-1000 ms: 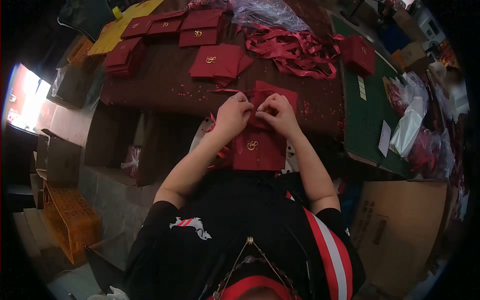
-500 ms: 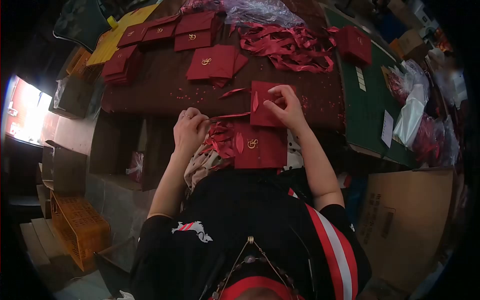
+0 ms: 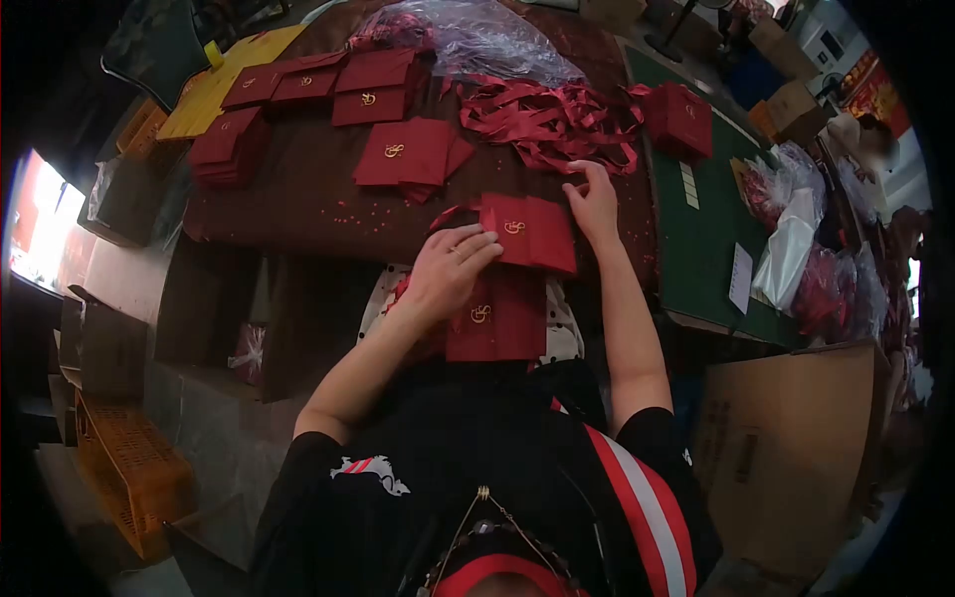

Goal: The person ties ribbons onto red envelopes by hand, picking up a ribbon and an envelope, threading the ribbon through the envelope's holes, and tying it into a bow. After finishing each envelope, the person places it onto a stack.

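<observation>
1. Left hand (image 3: 456, 267): lies palm down across the left edge of the near red folder (image 3: 542, 234), fingers extended and close together. Touches the folder there; cannot tell whether pinching anything beneath, with the thumb hidden.
2. Right hand (image 3: 595, 204): hangs to the right, thumb and index finger spread apart, apparently holding nothing. Points toward the ribbon heap (image 3: 552, 114), very near its lower edge; cannot tell if touching.
3. Step in hand: looks like steadying the folder with the left while reaching out with the right. Next move: seems to call for light, even pressure on the folder and, for any ribbon picked up, a narrow pinch on a single strip.
4. Near folder: rests at the near edge of the surface (image 3: 288, 189), gold emblem upward, with a ribbon end (image 3: 454, 213) just beyond the left fingers.
5. Closer to the body: a second red folder (image 3: 517, 323), below that edge.
6. Farther out: a fanned pile of folders (image 3: 423, 149), then clear plastic (image 3: 497, 40) behind the ribbons.
</observation>
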Demonstrator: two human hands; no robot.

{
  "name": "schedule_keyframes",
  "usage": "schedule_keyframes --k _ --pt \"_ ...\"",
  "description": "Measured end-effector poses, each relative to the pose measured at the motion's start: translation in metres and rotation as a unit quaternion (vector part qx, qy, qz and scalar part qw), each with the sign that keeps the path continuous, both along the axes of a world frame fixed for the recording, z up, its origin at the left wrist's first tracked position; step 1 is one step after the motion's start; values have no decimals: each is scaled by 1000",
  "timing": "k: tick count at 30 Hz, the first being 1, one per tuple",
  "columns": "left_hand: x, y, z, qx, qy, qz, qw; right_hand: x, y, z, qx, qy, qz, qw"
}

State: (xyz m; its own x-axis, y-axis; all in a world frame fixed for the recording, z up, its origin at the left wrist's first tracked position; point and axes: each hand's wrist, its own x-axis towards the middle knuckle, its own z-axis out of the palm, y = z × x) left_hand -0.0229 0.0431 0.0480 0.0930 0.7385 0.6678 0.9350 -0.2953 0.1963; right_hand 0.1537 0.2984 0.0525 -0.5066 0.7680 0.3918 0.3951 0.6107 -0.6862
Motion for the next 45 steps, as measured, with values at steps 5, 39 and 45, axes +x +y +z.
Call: schedule_keyframes --k 5,39,45 --pt "-16 -8 61 151 -192 60 968 -4 24 -4 67 -38 -16 997" --pt "12 -8 1 -171 -144 255 941 -46 20 52 84 -65 28 994" --pt "16 -7 2 -161 -170 263 936 -63 38 31 209 -229 -3 951"
